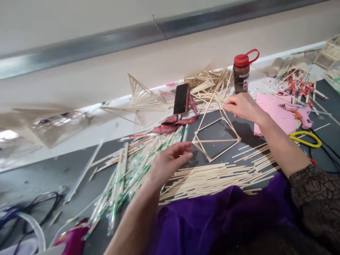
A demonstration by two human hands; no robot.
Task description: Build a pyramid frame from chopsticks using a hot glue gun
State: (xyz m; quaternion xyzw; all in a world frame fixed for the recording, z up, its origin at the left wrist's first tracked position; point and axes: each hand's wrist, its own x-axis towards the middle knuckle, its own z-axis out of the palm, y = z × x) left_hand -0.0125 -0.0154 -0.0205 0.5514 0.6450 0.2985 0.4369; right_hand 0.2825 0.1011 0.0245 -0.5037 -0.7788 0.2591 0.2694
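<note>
A pyramid-shaped frame of thin wooden chopsticks (216,141), joined at its corners, stands on the dark table in front of me. My right hand (243,107) is closed, thumb and fingers pinched together against one of its slanting sticks just below the peak. On the other side, my left hand (171,159) is held beside the lower left corner, fingers loosely bent with a gap to the thumb and nothing visible between them. Loose bare chopsticks (212,179) lie in a row nearer to me. Wrapped chopsticks (132,177) with green-printed sleeves are heaped left of them.
Behind the frame are a phone (181,99), a red lanyard (172,124), a pile of sticks (209,83) and a red-lidded bottle (241,76). At right, a pink glue gun (302,115) rests by pink paper (276,109) and yellow-handled scissors (308,139). Another stick structure (140,97) stands back left.
</note>
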